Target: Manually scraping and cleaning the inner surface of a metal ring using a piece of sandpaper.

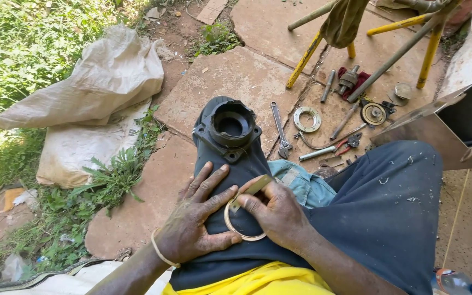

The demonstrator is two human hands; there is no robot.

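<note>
A thin pale ring gasket (240,226) lies on the seated person's dark-trousered thigh, pressed flat under the spread fingers of the left hand (200,216), while the right hand (277,210) pinches a small flat blade (252,189) against its rim. Beyond the hands, a black flanged housing (228,128) sits on the knee. Farther off, a wrench (281,131), pliers (329,148) and a metal ring (307,119) lie on sunlit stone paving (225,76) beside grass.

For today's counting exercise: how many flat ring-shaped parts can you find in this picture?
2. One pale ring lies on the thigh between the left hand and right hand; one metal ring lies on the paving beside the wrench. Others may be hidden.
</note>
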